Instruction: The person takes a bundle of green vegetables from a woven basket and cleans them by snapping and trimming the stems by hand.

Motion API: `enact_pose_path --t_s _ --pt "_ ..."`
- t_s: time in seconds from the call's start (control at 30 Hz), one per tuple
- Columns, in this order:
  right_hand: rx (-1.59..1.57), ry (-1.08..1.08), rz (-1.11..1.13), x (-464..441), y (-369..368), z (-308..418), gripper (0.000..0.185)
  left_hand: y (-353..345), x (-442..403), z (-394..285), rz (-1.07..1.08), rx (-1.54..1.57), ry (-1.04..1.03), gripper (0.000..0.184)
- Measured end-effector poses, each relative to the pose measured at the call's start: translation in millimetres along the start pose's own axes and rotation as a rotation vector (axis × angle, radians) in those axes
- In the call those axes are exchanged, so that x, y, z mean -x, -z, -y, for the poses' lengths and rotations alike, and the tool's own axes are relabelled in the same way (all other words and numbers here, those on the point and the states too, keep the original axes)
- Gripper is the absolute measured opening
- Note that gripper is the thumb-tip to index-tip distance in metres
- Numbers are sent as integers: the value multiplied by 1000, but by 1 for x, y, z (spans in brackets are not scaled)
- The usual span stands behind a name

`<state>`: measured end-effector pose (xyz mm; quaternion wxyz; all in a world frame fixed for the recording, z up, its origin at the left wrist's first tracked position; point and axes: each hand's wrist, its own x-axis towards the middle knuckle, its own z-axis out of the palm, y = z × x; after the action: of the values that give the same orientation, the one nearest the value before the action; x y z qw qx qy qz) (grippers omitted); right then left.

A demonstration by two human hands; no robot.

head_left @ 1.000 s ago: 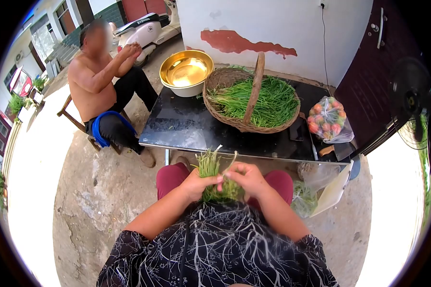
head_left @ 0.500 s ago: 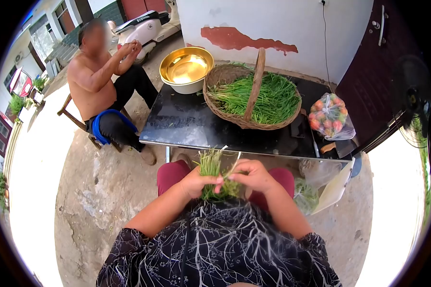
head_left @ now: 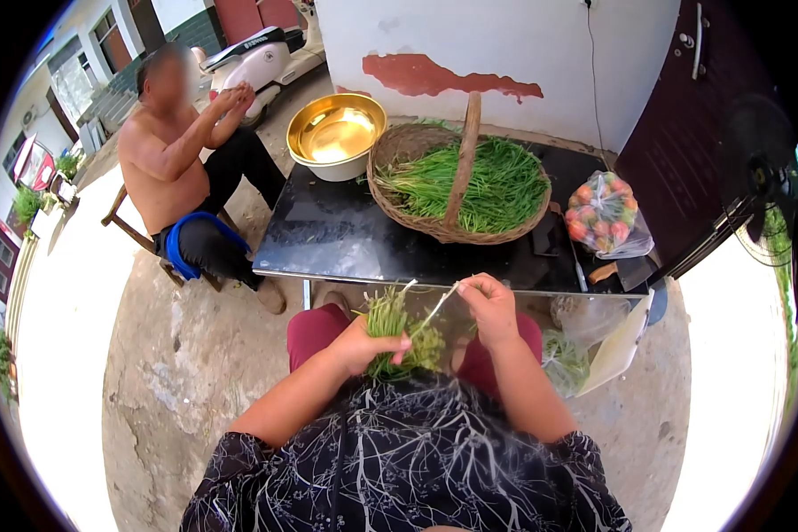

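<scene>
My left hand (head_left: 362, 347) is closed round a bunch of chives (head_left: 386, 316) above my lap, the cut-looking ends pointing up toward the table. Between the pinched thumb and fingers of my right hand (head_left: 491, 308) is the tip of a single pale stalk (head_left: 436, 306). It slants down from there to the left hand. More greens (head_left: 427, 348) hang loosely below and beside the left hand. On the table in front, a wicker basket (head_left: 459, 232) with a tall handle holds a heap of long green chives (head_left: 496, 186).
The black table (head_left: 328, 239) bears a gold basin (head_left: 337, 124), a clear bag of reddish fruit (head_left: 602, 215) and a knife (head_left: 579, 266). Plastic bags (head_left: 566, 362) lie below its right end. Another person (head_left: 164, 151) sits at left, hands raised. A fan (head_left: 762, 195) stands at right.
My right hand has moved up and to the right, away from my left hand, drawing the pale stalk's end out with it. The left hand keeps its hold on the bunch.
</scene>
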<state>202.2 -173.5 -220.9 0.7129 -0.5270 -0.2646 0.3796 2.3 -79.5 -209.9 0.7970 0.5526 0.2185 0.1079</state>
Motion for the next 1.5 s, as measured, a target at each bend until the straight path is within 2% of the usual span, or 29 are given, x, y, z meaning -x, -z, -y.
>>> enact_pose_path --t_s 0.03,0.3,0.37,0.4,0.47,0.53,0.6,0.63,0.67,0.73,0.77,0.83,1.0,1.07,1.13,1.27,1.4,1.5 --pt "-12 -69 -30 -2 4 1 3 0 0 0 -6 -17 -5 11" --pt "-19 16 -285 -16 29 -26 5 -3 2 -2 -47 -58 16 11" --pt "416 131 -251 -19 41 -30 8 -4 2 -2 -48 -70 21 12" --pt "416 135 -250 -19 41 -29 8 -5 3 -3 -71 -58 27 11" --pt "868 -128 78 -15 38 -24 9 -6 3 -3 -94 -47 33 11" --pt "945 -126 129 -6 26 -18 11 -7 3 -3 -105 -79 23 11" --pt "689 -115 160 -1 16 -18 13 -6 2 -1 -103 -78 12 11" --pt "561 -193 221 -1 12 -15 18 -6 2 1 -101 -76 3 11" --pt "561 -195 222 -1 10 -10 18 -5 2 2 -102 -75 5 11" --pt "120 -462 323 -1 6 4 20 -5 0 1 -104 -83 6 12" --pt "120 -464 324 3 0 12 20 -6 0 -1 -105 -82 7 12" --pt "-177 -442 391 10 -16 23 21 -8 0 -4 -103 -80 20 12" --pt "-86 -294 337 5 -26 18 27 -5 -4 -6 -113 -95 49 16" --pt "-285 -122 78 -1 -16 24 27 1 -3 -7 -102 -115 50 18" --pt "-360 -42 -58 -8 -1 33 27 6 -3 -6 -95 -102 25 18" --pt "-470 58 -148 -15 29 41 27 15 -3 -3 -80 -85 33 17" --pt "-469 114 -263 -16 36 46 27 19 -4 -4 -82 -103 26 15" --pt "-482 156 -269 -13 34 48 28 23 -7 -5 -95 -141 21 13"
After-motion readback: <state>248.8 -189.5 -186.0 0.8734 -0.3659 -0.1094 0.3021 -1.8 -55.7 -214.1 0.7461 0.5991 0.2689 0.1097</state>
